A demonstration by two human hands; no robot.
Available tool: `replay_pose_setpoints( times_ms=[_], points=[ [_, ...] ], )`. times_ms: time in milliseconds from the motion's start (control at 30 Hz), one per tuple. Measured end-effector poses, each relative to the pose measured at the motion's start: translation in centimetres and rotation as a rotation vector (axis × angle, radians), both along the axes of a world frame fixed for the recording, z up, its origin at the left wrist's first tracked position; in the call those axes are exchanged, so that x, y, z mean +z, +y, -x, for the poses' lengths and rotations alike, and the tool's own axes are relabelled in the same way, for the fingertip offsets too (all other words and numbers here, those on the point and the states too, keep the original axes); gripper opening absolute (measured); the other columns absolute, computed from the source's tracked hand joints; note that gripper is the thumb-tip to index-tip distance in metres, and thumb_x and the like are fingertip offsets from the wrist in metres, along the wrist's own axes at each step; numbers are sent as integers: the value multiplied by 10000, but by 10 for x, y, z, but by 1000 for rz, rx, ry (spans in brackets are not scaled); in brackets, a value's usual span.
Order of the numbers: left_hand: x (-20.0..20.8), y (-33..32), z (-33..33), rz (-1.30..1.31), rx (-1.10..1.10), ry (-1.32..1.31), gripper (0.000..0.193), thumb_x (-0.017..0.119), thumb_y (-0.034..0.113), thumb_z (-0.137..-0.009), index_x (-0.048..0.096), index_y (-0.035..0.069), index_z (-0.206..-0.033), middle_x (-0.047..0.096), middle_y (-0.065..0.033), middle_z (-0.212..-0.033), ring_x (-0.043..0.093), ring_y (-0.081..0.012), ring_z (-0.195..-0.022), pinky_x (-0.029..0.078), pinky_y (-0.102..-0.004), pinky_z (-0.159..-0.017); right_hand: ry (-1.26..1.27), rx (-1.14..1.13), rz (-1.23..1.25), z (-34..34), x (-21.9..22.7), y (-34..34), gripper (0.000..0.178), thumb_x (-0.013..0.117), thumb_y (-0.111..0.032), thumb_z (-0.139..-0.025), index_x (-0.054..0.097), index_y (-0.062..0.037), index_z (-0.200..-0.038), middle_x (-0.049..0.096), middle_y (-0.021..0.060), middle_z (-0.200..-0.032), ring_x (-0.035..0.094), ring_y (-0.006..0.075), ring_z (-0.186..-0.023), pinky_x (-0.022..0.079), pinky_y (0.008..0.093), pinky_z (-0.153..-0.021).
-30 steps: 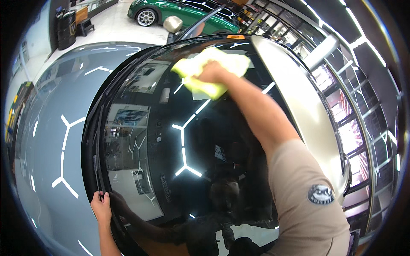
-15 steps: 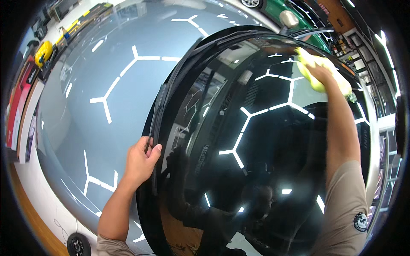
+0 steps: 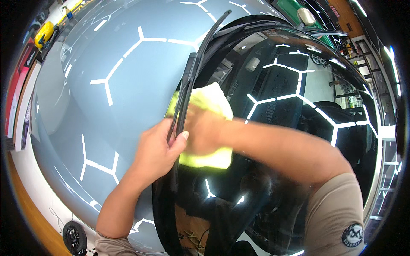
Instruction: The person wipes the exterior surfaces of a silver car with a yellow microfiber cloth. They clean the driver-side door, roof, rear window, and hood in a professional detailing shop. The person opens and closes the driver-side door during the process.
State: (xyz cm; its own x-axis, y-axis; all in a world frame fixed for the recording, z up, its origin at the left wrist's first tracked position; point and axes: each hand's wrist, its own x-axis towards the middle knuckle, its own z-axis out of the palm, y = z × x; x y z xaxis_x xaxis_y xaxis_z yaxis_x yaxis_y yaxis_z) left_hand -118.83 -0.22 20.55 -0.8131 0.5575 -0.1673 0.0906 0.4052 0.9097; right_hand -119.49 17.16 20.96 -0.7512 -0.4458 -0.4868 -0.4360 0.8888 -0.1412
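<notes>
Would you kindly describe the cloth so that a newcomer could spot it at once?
Start at the black windshield, where it meets the grey-blue hood. There, the left hand grips a black wiper, and the cloth spreads behind it, beneath the blurred right hand. Its bright yellow-green colour sets it apart from the dark wiper and windshield.

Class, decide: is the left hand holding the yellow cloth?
No, the left hand grips the windshield wiper, while the right hand is on the yellow cloth.

Cloth (image 3: pixel 216 100) behind 1 wiper (image 3: pixel 186 91), over the windshield (image 3: pixel 273 158), with the hood (image 3: pixel 132 85) at left
</notes>
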Motion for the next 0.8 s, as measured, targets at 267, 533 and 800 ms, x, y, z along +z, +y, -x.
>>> replay_pose_setpoints(
  times_ms=[267,533,800],
  points=[
    [5,-5,-7,27,-122,20,311,651,231,-838,450,0,-782,449,-81,-649,452,-176,-610,401,-367,-590,219,-717,-587,100,-17,134,759,335,-644,-897,285,-170,-1488,241,153,-1542,202,371,-1425,149,501,-1152],
    [-16,-14,4,-141,-168,-164,214,630,174,-871,539,1,-958,558,-21,-739,525,-100,-622,452,-267,-555,74,41,-140,-58,-51,-47,539,554,-510,-806,616,-125,-1178,577,146,-1231,437,335,-1252,340,412,-1060],
    [-12,-22,12,-171,-124,-352,210,651,175,-859,568,-6,-928,570,-32,-729,543,-103,-605,471,-257,-557,25,68,-175,-154,-21,-149,719,400,-587,-882,538,-12,-1291,456,178,-1379,252,408,-1372,105,505,-1160]
  ],
)
